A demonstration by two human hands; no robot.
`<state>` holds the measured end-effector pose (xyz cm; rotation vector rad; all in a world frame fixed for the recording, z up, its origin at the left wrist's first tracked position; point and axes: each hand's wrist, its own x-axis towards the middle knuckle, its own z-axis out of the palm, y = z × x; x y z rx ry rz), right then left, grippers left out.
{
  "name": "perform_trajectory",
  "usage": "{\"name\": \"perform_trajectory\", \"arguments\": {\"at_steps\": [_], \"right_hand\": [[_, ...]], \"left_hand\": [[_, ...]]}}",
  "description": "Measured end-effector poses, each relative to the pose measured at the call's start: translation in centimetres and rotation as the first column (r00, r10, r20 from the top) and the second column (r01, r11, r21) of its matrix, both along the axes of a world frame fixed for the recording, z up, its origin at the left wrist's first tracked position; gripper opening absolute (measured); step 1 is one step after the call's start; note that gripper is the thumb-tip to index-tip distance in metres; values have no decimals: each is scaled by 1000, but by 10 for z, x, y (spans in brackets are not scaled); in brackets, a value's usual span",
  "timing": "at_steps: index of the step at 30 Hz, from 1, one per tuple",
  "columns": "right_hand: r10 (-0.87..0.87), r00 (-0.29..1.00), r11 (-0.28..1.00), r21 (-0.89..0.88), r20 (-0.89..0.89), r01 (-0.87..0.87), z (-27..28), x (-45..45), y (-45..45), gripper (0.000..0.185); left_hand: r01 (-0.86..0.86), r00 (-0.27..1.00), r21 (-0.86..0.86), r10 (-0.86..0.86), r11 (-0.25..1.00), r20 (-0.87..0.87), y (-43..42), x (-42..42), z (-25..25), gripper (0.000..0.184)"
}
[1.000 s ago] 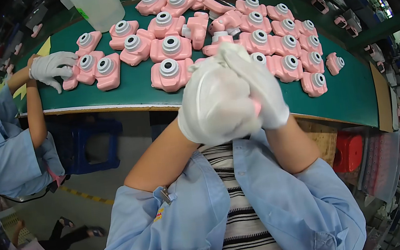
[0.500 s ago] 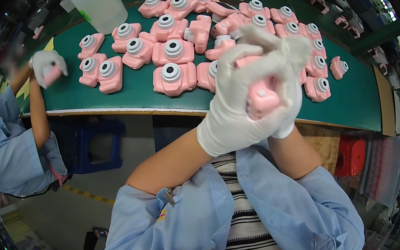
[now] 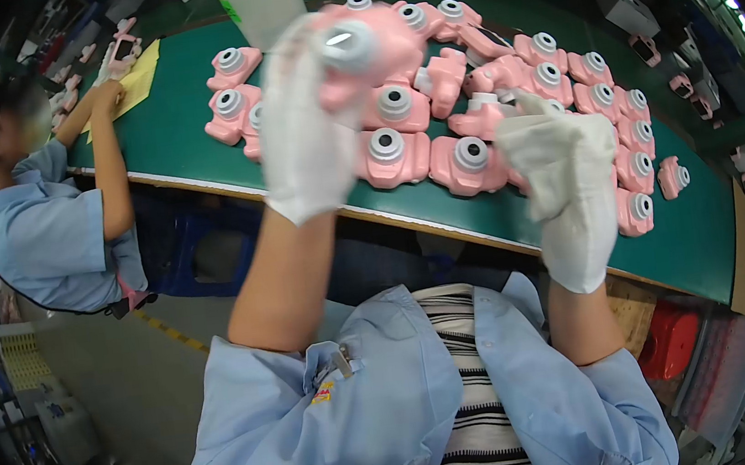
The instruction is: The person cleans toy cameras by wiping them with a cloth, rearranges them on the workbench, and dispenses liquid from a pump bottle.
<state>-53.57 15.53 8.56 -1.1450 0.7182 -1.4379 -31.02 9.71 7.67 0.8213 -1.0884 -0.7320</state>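
My left hand (image 3: 305, 139), in a white glove, is raised over the table and closed on a pink toy camera (image 3: 383, 43) with a white lens ring. The camera is tilted and a little blurred. My right hand (image 3: 577, 232), also gloved in white, is closed around a crumpled off-white cloth (image 3: 556, 149) that covers its fingers. It hovers above the table's near edge, apart from the held camera. Behind both hands, several more pink toy cameras (image 3: 393, 158) lie in rows, most with lenses facing up.
A green-topped table (image 3: 189, 152) stretches across the view. At its back stands a translucent white jug (image 3: 259, 6). On the left, a co-worker (image 3: 56, 241) in a blue shirt reaches over a yellow sheet (image 3: 135, 83). A red stool (image 3: 670, 341) is at the lower right.
My hands have moved apart. The left has carried the toy camera up and left, while the right has drawn away with the cloth. The co-worker's hands now reach over the yellow sheet.
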Motion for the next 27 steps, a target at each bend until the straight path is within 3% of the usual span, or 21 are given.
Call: {"name": "perform_trajectory", "arguments": {"at_steps": [2, 4, 5, 6, 8, 10, 13, 14, 17, 20, 22, 23, 24, 25, 26, 27], "right_hand": [[-149, 988, 988, -47, -50, 147, 3, -2, -2, 40], [-185, 972, 976, -139, -145, 165, -9, -23, -8, 40], [-208, 959, 968, -183, -194, 173, -13, -32, -11, 40], [-284, 928, 940, -261, -241, 220, -12, -33, -13, 39], [-272, 934, 957, -163, -232, 238, -7, -39, -8, 37], [-299, 920, 952, -140, -253, 271, -7, -42, -8, 36], [-346, 881, 936, -189, -324, 298, -10, -45, -8, 35], [-331, 880, 941, -190, -341, 280, -10, -49, -8, 35], [-341, 868, 940, -145, -361, 309, -10, -51, -9, 34], [-366, 836, 930, -143, -408, 337, -11, -58, -14, 33], [-305, 874, 952, -156, -379, 264, -7, -63, -22, 31], [-272, 891, 960, -163, -364, 227, -5, -66, -26, 30], [-193, 932, 975, -169, -307, 146, 4, -62, -31, 29], [-113, 961, 981, -183, -252, 67, 11, -59, -36, 29], [-198, 939, 971, -188, -283, 148, 12, -55, -42, 31], [-281, 908, 954, -195, -312, 228, 11, -56, -49, 34]], "left_hand": [[-333, 858, -63, 329, 941, 395, -19, 50, -6, 37], [-567, 424, -239, 528, 788, 736, -33, 110, -7, 34], [-601, 96, -413, 575, 684, 812, -42, 138, -9, 33], [-623, 519, -179, 573, 762, 635, -58, 166, -18, 34], [-537, 823, 115, 488, 836, 292, -89, 225, -50, 36], [-541, 836, 273, 473, 796, 280, -110, 271, -81, 38], [-656, 680, 235, 428, 717, 595, -96, 256, -73, 35], [-703, 586, 164, 432, 692, 685, -94, 253, -70, 32], [-778, 314, -185, 626, 601, 713, -82, 232, -57, 31], [-608, 622, -217, 628, 764, 467, -43, 132, -8, 23], [-451, 829, -23, 428, 892, 361, -19, 65, 11, 20], [-315, 845, -163, 355, 935, 401, -22, 50, -1, 20], [-111, 739, -292, 275, 950, 615, -22, 38, 0, 19], [-29, 725, -320, 240, 947, 646, -22, 15, -3, 19], [89, 650, -331, 197, 939, 734, -26, -1, -1, 21], [85, 540, -246, 163, 965, 825, -24, -15, -2, 27]]}}
